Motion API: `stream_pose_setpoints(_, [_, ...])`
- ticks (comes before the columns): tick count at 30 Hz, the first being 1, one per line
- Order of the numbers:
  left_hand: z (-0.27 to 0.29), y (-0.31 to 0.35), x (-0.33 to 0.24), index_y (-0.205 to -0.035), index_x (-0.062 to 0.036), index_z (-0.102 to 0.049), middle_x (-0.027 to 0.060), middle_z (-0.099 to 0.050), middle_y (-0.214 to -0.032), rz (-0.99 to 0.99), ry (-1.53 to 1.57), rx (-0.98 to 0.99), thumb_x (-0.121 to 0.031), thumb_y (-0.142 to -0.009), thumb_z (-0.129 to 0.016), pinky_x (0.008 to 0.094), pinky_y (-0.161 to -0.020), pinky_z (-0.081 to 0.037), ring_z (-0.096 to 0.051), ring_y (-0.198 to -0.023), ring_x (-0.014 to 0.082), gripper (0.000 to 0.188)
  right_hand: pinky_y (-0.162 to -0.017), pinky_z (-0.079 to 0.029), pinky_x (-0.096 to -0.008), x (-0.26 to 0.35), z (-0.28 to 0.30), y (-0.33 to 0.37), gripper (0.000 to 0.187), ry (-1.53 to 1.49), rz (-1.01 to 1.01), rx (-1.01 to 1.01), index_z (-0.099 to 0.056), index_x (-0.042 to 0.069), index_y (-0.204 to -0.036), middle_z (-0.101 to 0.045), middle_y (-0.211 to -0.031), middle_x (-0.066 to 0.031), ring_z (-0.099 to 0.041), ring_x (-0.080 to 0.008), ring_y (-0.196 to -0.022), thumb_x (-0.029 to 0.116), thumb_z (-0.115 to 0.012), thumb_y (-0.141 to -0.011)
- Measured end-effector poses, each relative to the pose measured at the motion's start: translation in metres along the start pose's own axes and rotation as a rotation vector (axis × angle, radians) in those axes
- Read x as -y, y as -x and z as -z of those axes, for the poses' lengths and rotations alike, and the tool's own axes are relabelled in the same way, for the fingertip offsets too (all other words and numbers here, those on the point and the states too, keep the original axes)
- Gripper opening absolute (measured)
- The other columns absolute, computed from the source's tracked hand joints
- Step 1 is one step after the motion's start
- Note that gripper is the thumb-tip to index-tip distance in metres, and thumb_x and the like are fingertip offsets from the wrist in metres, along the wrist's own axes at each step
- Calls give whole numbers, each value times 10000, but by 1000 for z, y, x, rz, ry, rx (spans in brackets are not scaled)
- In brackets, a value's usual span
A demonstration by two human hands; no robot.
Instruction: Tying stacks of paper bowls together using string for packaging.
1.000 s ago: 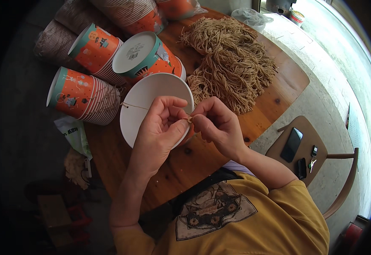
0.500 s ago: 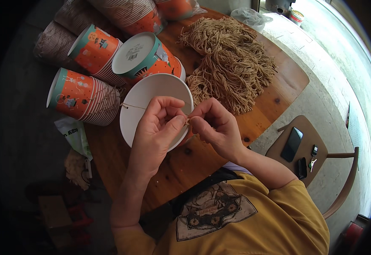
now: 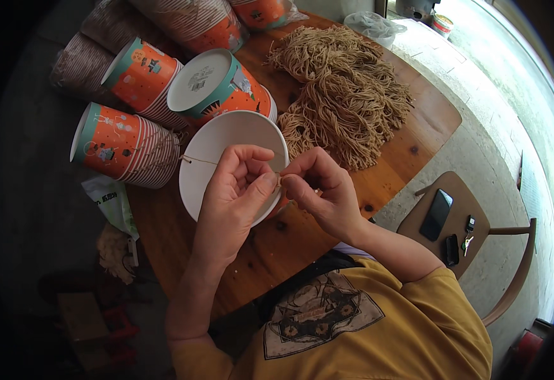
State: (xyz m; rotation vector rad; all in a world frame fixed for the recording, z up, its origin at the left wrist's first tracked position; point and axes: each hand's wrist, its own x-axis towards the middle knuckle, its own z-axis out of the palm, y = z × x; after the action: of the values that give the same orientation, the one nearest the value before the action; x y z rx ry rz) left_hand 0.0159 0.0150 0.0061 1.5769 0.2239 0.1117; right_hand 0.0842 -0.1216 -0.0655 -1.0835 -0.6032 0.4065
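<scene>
A paper bucket (image 3: 194,187), white inside and orange outside, rests tilted on the table with its mouth toward me. Tan string (image 3: 204,161) runs from a hole at its left rim across the mouth to my hands. My left hand (image 3: 239,190) pinches the string between thumb and forefinger above the bucket's right side. Tip to tip with it, my right hand (image 3: 321,190) is closed in a pinch on the same string by the right rim. Fingertips cover most of the string there, so whether it is knotted cannot be made out.
A large heap of tan cords (image 3: 347,95) lies on the wooden table (image 3: 258,278) beyond my right hand. Stacks of orange paper buckets (image 3: 115,142) crowd the left and back. At right, a chair (image 3: 416,221) holds a phone (image 3: 437,212) and keys (image 3: 467,242).
Hardly anything differs. Both hands keep their pinch on the string at the bucket's right rim, with only a slight shift of the fingers.
</scene>
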Motion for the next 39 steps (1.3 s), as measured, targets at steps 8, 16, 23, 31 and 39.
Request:
stream_pose_setpoints(8, [-1, 3, -4, -1126, -38, -500, 22, -545, -960, -37, -82, -24, -65, -928, -505, 228, -794, -427, -517, -859, 68, 199, -635, -475, -202, -1, -1, 0, 86, 77, 81, -18, -541, -4, -944, -601, -781, -6, -556, -32, -713, 67, -579, -914])
stream_pose_setpoints(16, [-8, 11, -9, -1145, -32, -468, 18, -512, -914, -17, -157, 2, -38, -913, -554, 202, -716, -456, -506, -787, 60, 248, -622, -483, -207, 1, -1, 1, 90, 183, 155, -14, -537, -8, -938, -605, -776, -17, -575, -41, -705, 66, -580, -911])
stream_pose_setpoints(23, [-5, 7, -6, -1134, -43, -496, 7, -519, -945, 35, -36, -2, 1, -883, -563, 195, -796, -432, -514, -874, 55, 263, -637, -484, -208, 6, -2, 3, 92, 19, -11, 16, -526, -7, -947, -600, -793, -19, -578, -50, -720, 72, -562, -920])
stream_pose_setpoints(31, [-4, 4, -5, -1107, -30, -511, 14, -537, -939, 65, -28, -25, 35, -856, -548, 209, -820, -442, -525, -882, 65, 262, -670, -465, -204, 11, -1, 1, 106, -143, -128, 35, -516, -1, -964, -572, -834, -4, -540, -48, -743, 97, -547, -936])
stream_pose_setpoints(39, [-1, 1, -5, -1113, -35, -515, 10, -541, -935, 71, 19, -13, 32, -855, -548, 212, -794, -445, -526, -857, 63, 269, -639, -442, -187, 4, -3, 2, 63, -108, -40, -54, -512, 22, -960, -556, -816, 13, -519, -30, -722, 47, -552, -918])
